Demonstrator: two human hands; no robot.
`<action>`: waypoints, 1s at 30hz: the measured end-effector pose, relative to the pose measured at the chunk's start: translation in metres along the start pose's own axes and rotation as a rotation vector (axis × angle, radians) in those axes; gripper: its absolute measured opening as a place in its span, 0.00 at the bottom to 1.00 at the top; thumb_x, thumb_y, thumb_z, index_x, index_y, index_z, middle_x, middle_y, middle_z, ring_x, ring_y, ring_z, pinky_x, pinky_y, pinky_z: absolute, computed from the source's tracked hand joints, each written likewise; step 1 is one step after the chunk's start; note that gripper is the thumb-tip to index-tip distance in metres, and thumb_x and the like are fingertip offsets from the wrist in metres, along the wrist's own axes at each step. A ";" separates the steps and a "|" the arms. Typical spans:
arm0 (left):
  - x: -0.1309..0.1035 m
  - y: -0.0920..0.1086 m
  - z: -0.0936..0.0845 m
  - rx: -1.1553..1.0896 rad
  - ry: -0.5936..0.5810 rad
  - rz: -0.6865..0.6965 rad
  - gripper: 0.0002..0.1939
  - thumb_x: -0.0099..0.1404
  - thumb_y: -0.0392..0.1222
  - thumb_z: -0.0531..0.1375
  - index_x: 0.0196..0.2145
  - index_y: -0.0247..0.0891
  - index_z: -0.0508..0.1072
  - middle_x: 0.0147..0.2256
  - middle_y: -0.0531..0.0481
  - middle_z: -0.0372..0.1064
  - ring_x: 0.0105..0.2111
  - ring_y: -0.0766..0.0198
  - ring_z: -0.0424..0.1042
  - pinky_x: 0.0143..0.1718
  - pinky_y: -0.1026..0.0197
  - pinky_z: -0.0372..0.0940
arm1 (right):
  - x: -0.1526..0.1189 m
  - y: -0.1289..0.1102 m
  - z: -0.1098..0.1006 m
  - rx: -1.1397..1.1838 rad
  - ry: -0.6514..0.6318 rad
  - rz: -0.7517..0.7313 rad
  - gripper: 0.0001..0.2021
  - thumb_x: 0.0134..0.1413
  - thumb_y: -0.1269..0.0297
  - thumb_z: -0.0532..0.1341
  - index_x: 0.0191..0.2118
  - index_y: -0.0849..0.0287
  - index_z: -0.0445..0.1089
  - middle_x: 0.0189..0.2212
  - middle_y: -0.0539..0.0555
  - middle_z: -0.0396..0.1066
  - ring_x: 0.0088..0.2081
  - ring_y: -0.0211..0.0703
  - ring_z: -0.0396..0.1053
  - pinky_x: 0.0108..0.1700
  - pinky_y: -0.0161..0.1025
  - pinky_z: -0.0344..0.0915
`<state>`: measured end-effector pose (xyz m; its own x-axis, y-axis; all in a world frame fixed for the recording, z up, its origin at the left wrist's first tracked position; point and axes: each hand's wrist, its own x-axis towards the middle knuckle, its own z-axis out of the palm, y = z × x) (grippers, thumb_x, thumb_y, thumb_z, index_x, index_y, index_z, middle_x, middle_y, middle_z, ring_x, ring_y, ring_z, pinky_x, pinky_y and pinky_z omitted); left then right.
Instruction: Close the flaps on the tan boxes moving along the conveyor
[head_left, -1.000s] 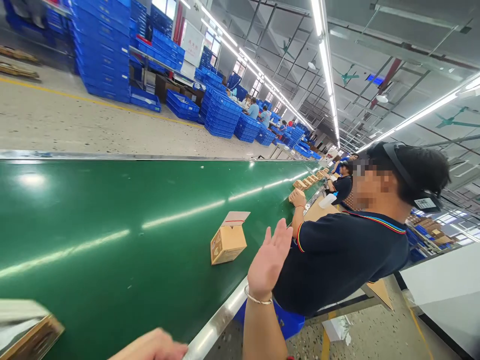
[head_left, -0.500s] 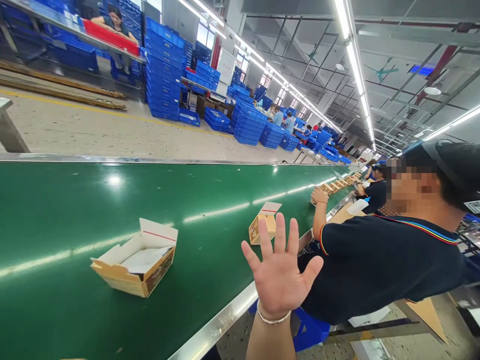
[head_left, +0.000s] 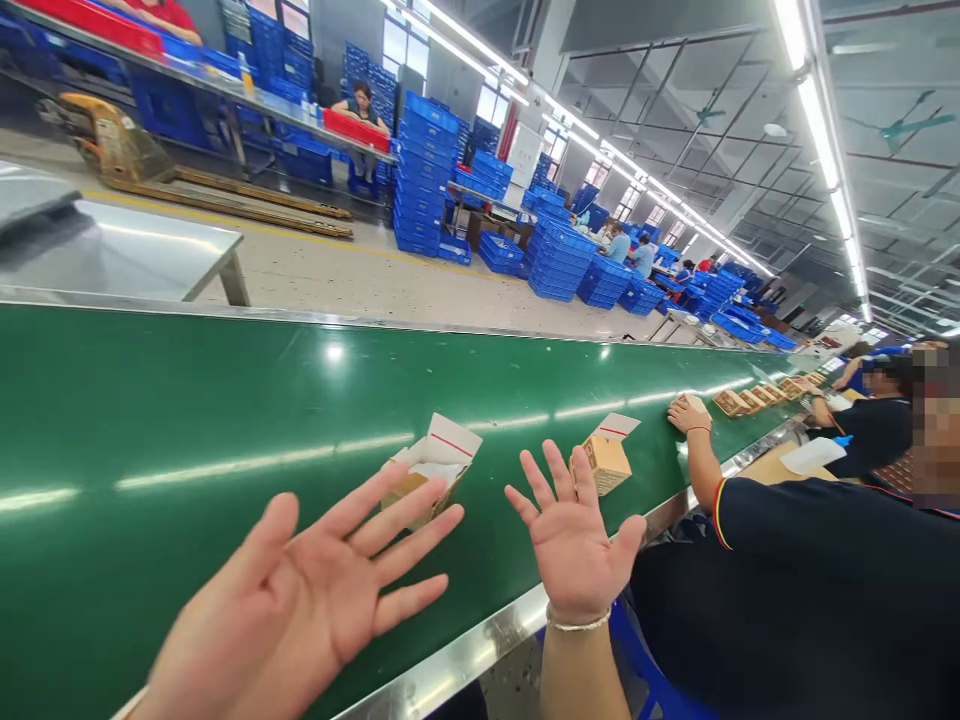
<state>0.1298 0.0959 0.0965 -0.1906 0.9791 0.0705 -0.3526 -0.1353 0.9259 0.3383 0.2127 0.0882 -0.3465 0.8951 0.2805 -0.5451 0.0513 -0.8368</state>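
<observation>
Two flap-up boxes [head_left: 604,463] on one green belt [head_left: 225,390], near the wide-open, empty left hand [head_left: 315,590] and right hand [head_left: 576,550].

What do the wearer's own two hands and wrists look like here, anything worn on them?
Both the left hand and right hand are ungloved, with no rings visible. A thin, pale silvery bracelet circles the right wrist; no sleeve shows on that forearm. The left wrist is mostly out of frame.

Place: factory
Belt [head_left: 187,390]: green, below the fingers [head_left: 420,545]
Crates [head_left: 559,262]: blue stacks beyond the fingers
Lights [head_left: 819,130]: tube rows
</observation>
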 end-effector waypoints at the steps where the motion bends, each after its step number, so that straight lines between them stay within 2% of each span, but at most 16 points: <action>1: 0.004 0.005 0.009 -0.177 -0.058 -0.071 0.37 0.68 0.69 0.36 0.57 0.47 0.69 0.55 0.41 0.64 0.51 0.41 0.70 0.37 0.43 0.76 | 0.002 0.009 -0.006 -0.078 0.015 0.026 0.38 0.52 0.27 0.47 0.58 0.47 0.65 0.62 0.59 0.60 0.60 0.62 0.61 0.53 0.61 0.64; 3: 0.010 0.012 0.022 -0.437 -0.162 -0.169 0.33 0.67 0.70 0.44 0.54 0.48 0.72 0.57 0.43 0.62 0.54 0.39 0.66 0.42 0.40 0.74 | 0.002 0.026 -0.017 -0.275 0.055 0.067 0.34 0.54 0.32 0.53 0.57 0.52 0.65 0.60 0.61 0.63 0.58 0.58 0.64 0.51 0.53 0.67; 5: 0.013 0.012 0.026 -0.491 -0.202 -0.189 0.31 0.66 0.69 0.48 0.52 0.48 0.74 0.57 0.42 0.63 0.55 0.39 0.64 0.44 0.39 0.72 | 0.001 0.042 -0.025 -0.499 0.054 0.068 0.31 0.57 0.38 0.56 0.57 0.54 0.66 0.59 0.61 0.63 0.57 0.54 0.65 0.52 0.47 0.67; 6: 0.015 0.009 0.024 -0.471 -0.176 -0.163 0.30 0.66 0.70 0.49 0.50 0.47 0.75 0.55 0.42 0.65 0.55 0.39 0.65 0.44 0.39 0.73 | -0.001 0.048 -0.027 -0.609 0.025 0.049 0.29 0.58 0.41 0.58 0.58 0.54 0.66 0.59 0.61 0.63 0.58 0.53 0.64 0.52 0.46 0.66; 7: 0.019 0.004 0.018 -0.424 -0.093 -0.087 0.30 0.65 0.70 0.51 0.48 0.46 0.76 0.53 0.41 0.67 0.54 0.39 0.66 0.44 0.39 0.73 | -0.002 0.054 -0.029 -0.712 -0.018 0.012 0.27 0.59 0.44 0.59 0.58 0.54 0.66 0.60 0.60 0.62 0.59 0.52 0.63 0.53 0.46 0.66; 8: 0.025 -0.003 0.010 -0.332 0.044 0.027 0.28 0.64 0.69 0.53 0.46 0.46 0.76 0.52 0.41 0.69 0.54 0.41 0.67 0.46 0.40 0.73 | -0.003 0.059 -0.029 -0.808 -0.068 -0.043 0.25 0.59 0.47 0.60 0.58 0.54 0.66 0.60 0.60 0.62 0.60 0.52 0.62 0.55 0.46 0.65; 10: 0.042 -0.023 -0.012 -0.017 0.367 0.294 0.27 0.62 0.66 0.58 0.47 0.43 0.74 0.52 0.41 0.69 0.54 0.44 0.67 0.53 0.41 0.69 | -0.003 0.067 -0.029 -0.972 -0.161 -0.214 0.24 0.59 0.54 0.61 0.59 0.53 0.64 0.60 0.60 0.61 0.60 0.52 0.61 0.58 0.48 0.63; 11: 0.053 -0.035 -0.023 0.207 0.461 0.360 0.29 0.62 0.66 0.60 0.50 0.40 0.71 0.55 0.40 0.66 0.56 0.45 0.65 0.58 0.41 0.65 | -0.002 0.070 -0.028 -1.039 -0.194 -0.323 0.24 0.59 0.56 0.61 0.60 0.53 0.63 0.60 0.61 0.60 0.60 0.51 0.61 0.59 0.48 0.62; 12: 0.064 -0.046 -0.034 0.402 0.426 0.363 0.33 0.61 0.67 0.58 0.52 0.38 0.70 0.56 0.38 0.64 0.57 0.43 0.64 0.60 0.39 0.62 | 0.000 0.073 -0.028 -1.098 -0.216 -0.428 0.25 0.59 0.58 0.61 0.61 0.53 0.60 0.60 0.61 0.60 0.60 0.51 0.60 0.60 0.50 0.61; 14: 0.083 -0.068 -0.051 0.662 0.162 0.398 0.33 0.65 0.66 0.54 0.55 0.37 0.68 0.58 0.38 0.62 0.60 0.45 0.60 0.62 0.40 0.58 | 0.004 0.077 -0.028 -1.201 -0.237 -0.579 0.28 0.60 0.58 0.60 0.64 0.54 0.56 0.61 0.62 0.58 0.61 0.53 0.59 0.60 0.52 0.60; 16: 0.096 -0.084 -0.057 0.792 -0.126 0.498 0.28 0.70 0.60 0.51 0.58 0.39 0.66 0.59 0.41 0.60 0.62 0.49 0.56 0.63 0.46 0.58 | 0.009 0.078 -0.031 -1.278 -0.244 -0.613 0.30 0.59 0.55 0.60 0.64 0.56 0.53 0.61 0.63 0.58 0.61 0.54 0.57 0.60 0.54 0.59; 18: 0.104 -0.094 -0.054 0.862 -0.268 0.620 0.23 0.72 0.52 0.50 0.60 0.41 0.64 0.60 0.44 0.60 0.63 0.52 0.55 0.62 0.50 0.60 | 0.014 0.076 -0.036 -1.320 -0.248 -0.575 0.33 0.58 0.53 0.60 0.65 0.58 0.52 0.60 0.63 0.59 0.60 0.54 0.58 0.59 0.53 0.60; 21: 0.111 -0.100 -0.039 0.940 -0.311 0.775 0.19 0.73 0.45 0.50 0.59 0.44 0.64 0.57 0.49 0.63 0.62 0.54 0.57 0.59 0.53 0.63 | 0.025 0.069 -0.047 -1.374 -0.288 -0.513 0.32 0.55 0.52 0.63 0.62 0.57 0.57 0.58 0.61 0.64 0.54 0.51 0.62 0.56 0.50 0.61; 25: 0.120 -0.104 -0.016 1.021 -0.230 0.935 0.15 0.72 0.43 0.49 0.48 0.46 0.74 0.49 0.53 0.71 0.56 0.52 0.64 0.52 0.53 0.64 | 0.041 0.060 -0.058 -1.446 -0.362 -0.473 0.25 0.49 0.45 0.65 0.51 0.52 0.71 0.49 0.55 0.72 0.48 0.52 0.63 0.52 0.50 0.59; 28: 0.123 -0.112 -0.003 1.012 -0.109 0.963 0.18 0.72 0.43 0.48 0.37 0.46 0.77 0.39 0.54 0.75 0.47 0.52 0.69 0.45 0.52 0.62 | 0.046 0.059 -0.056 -1.338 -0.390 -0.415 0.20 0.58 0.42 0.57 0.38 0.53 0.75 0.39 0.52 0.76 0.47 0.49 0.66 0.53 0.50 0.58; 30: 0.126 -0.122 0.001 0.921 -0.045 0.900 0.18 0.70 0.46 0.49 0.29 0.45 0.76 0.32 0.52 0.74 0.41 0.52 0.71 0.41 0.52 0.62 | 0.045 0.064 -0.050 -1.211 -0.339 -0.375 0.24 0.63 0.46 0.49 0.26 0.56 0.71 0.32 0.52 0.76 0.41 0.44 0.69 0.50 0.46 0.60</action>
<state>0.1498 0.2357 -0.0067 0.0075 0.6052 0.7960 0.6455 -0.6109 0.4584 0.3255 0.2786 0.0239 -0.5947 0.5940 0.5418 0.3154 0.7922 -0.5224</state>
